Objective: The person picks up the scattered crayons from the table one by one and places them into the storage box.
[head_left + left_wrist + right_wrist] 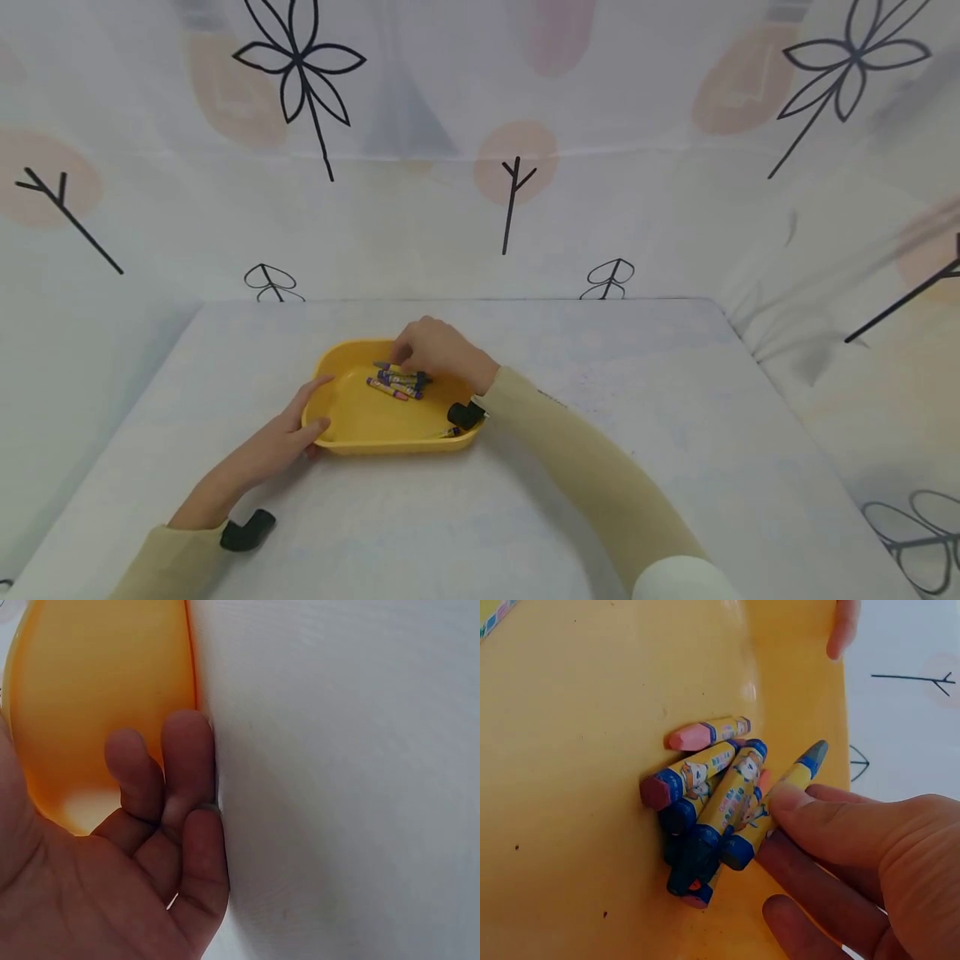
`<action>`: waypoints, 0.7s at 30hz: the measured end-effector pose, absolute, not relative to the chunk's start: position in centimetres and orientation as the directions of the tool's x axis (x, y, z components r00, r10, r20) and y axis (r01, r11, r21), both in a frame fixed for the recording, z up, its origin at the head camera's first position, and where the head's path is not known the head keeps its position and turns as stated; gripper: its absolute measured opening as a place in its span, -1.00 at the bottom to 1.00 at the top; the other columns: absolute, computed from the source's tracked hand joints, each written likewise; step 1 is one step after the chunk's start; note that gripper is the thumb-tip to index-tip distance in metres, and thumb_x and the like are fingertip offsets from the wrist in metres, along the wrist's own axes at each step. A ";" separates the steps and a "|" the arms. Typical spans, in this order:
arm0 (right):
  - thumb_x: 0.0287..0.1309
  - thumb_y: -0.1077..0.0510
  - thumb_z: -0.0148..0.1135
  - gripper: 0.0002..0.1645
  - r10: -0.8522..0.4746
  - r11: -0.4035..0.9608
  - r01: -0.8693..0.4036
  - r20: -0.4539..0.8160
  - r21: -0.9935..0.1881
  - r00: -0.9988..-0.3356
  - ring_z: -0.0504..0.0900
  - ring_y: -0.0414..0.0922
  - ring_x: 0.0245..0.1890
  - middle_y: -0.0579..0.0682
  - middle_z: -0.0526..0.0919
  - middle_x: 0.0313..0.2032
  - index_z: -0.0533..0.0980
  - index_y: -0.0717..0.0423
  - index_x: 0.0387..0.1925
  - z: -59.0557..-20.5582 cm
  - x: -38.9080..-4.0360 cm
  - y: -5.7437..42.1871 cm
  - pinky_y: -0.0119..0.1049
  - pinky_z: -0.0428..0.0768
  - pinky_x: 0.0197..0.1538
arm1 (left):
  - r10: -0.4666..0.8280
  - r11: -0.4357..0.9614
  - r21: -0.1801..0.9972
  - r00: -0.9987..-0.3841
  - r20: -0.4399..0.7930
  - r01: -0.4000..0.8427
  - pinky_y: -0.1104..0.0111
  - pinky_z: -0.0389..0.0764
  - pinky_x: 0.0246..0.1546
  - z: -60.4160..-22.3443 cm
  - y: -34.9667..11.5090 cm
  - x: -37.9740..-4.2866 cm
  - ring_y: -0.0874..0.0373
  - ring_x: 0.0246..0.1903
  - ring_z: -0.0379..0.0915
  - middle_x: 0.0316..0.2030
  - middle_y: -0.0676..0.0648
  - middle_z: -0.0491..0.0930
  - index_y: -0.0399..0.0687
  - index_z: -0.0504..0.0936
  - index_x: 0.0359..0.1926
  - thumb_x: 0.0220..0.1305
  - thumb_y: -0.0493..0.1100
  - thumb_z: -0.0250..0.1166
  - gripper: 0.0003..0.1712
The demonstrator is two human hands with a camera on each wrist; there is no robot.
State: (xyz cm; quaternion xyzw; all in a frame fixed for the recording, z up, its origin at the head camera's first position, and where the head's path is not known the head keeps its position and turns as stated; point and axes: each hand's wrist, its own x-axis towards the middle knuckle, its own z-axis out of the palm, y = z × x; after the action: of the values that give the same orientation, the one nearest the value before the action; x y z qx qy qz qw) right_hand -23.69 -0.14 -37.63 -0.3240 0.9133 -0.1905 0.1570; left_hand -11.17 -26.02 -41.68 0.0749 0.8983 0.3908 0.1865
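My left hand (283,437) grips the left rim of a yellow tray (352,421), thumb over the inner edge. In the left wrist view its fingers (189,754) bend against the tray's outer wall, low by the table. Inside the tray, toward the back, my right hand (444,348) pinches a grey crayon (801,774) between thumb and fingers. The held crayon is just over a heap of several crayons (731,791) in yellow wrappers with blue bands. Beside the heap lies a pink crayon (714,733). Part of the heap is hidden under other crayons.
One more crayon (450,432) lies in the tray's front right corner, partly below the black wrist device (467,414). The tray stands on a pale cloth-covered table (570,500). A patterned cloth backdrop (420,225) rises behind and at the sides.
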 end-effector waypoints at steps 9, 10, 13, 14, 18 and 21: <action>0.21 0.07 0.40 -0.80 -0.670 0.692 -0.549 -0.134 -0.468 -0.730 0.59 -0.34 -0.19 -0.29 0.71 -0.21 0.74 -0.17 -0.11 -38.1 -23.5 -0.3 -0.44 0.52 -0.13 | 0.249 0.713 0.701 -0.929 -0.273 -0.014 0.23 0.34 -0.37 -41.5 -26.3 -10.6 0.05 -0.48 0.33 -0.44 -0.08 0.45 0.21 -0.08 0.55 0.52 0.00 0.07 -0.25; 0.21 0.09 0.40 -0.79 -0.675 0.676 -0.543 -0.123 -0.498 -0.727 0.60 -0.34 -0.17 -0.28 0.71 -0.20 0.74 -0.15 -0.10 -37.9 -23.4 -0.1 -0.45 0.52 -0.12 | 0.245 0.724 0.690 -0.933 -0.266 -0.006 0.23 0.35 -0.38 -41.4 -26.3 -10.6 0.05 -0.48 0.34 -0.44 -0.08 0.46 0.19 -0.06 0.55 0.51 0.01 0.08 -0.25; 0.21 0.16 0.39 -0.76 -0.685 0.603 -0.501 -0.080 -0.620 -0.725 0.62 -0.33 -0.14 -0.23 0.72 -0.17 0.73 -0.04 -0.07 -37.5 -23.4 0.9 -0.45 0.53 -0.07 | 0.240 0.747 0.665 -0.942 -0.236 0.024 0.22 0.38 -0.38 -41.0 -26.3 -10.5 0.06 -0.46 0.37 -0.44 -0.07 0.48 0.12 -0.01 0.55 0.49 0.04 0.12 -0.24; 0.21 0.17 0.39 -0.74 -0.686 0.573 -0.486 -0.061 -0.660 -0.725 0.63 -0.32 -0.13 -0.22 0.72 -0.15 0.72 0.00 -0.05 -37.3 -23.4 1.3 -0.45 0.54 -0.06 | 0.244 0.750 0.660 -0.944 -0.223 0.038 0.22 0.38 -0.37 -40.9 -26.4 -10.5 0.06 -0.45 0.38 -0.43 -0.07 0.48 0.09 0.00 0.55 0.49 0.05 0.13 -0.23; 0.22 0.17 0.38 -0.71 -0.668 0.464 -0.417 0.001 -0.782 -0.744 0.65 -0.31 -0.10 -0.19 0.73 -0.13 0.70 0.06 -0.01 -36.8 -23.2 3.5 -0.41 0.55 -0.01 | 0.251 0.747 0.660 -0.952 -0.176 0.075 0.25 0.40 -0.37 -40.5 -26.3 -10.5 0.07 -0.43 0.39 -0.44 -0.04 0.50 0.03 0.06 0.55 0.48 0.09 0.14 -0.23; 0.24 0.13 0.37 -0.73 -0.641 0.421 -0.391 0.036 -0.818 -0.766 0.66 -0.31 -0.09 -0.20 0.74 -0.13 0.71 0.02 -0.02 -36.6 -22.8 5.5 -0.37 0.56 0.02 | 0.248 0.735 0.672 -0.959 -0.138 0.093 0.30 0.39 -0.42 -40.3 -26.2 -10.4 0.08 -0.45 0.39 -0.46 -0.02 0.50 0.02 0.12 0.54 0.49 0.09 0.13 -0.27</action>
State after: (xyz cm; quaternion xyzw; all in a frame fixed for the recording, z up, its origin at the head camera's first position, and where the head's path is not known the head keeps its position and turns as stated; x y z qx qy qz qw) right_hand -22.85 5.54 -36.58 -0.3106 0.8309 -0.4392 0.1424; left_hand -10.44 -26.24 -40.29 0.0922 0.9248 0.3523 0.1098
